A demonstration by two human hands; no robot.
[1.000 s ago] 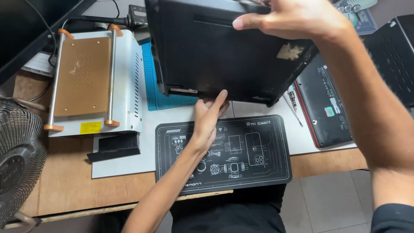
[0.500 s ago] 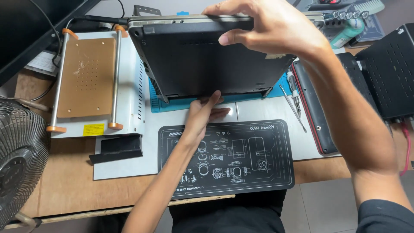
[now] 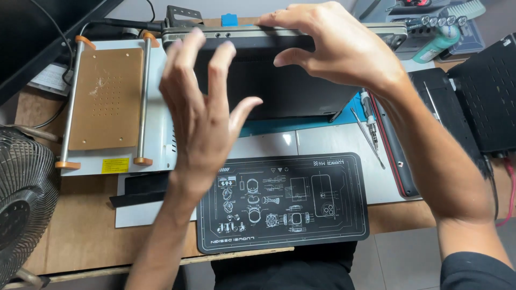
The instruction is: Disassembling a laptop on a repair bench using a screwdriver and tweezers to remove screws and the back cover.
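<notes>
So my right hand [image 3: 344,51] has the dark laptop [image 3: 285,80] gripped by its top edge, fingers curled over the rim and thumb pressed on the face toward me, holding it up on edge above the far part of the table [image 3: 80,236]. My left hand [image 3: 201,115] is off it, fingers spread wide and holding nothing, hovering in front of the laptop's left half and a bit blurred. Taking the laptop as the landmark: directly under its lower edge there's a strip of blue mat [image 3: 301,122], and nearer to me than that sits the black work mat with white line drawings [image 3: 285,201], lying flat on a pale sheet [image 3: 344,142]. Just left of the laptop is the white heating plate machine with a tan slab and orange-capped rails [image 3: 107,102]; can't tell if the two are touching. Further left of that, at the table's corner, is a wire fan guard [image 3: 24,198]. Just right of the laptop's lower corner lie a screwdriver [image 3: 367,115] and thin tweezers [image 3: 368,138] on the pale sheet, then another dark device with a red edge [image 3: 398,145] lying flat beside them. Behind the laptop's right end there's a teal bottle [image 3: 436,44].
</notes>
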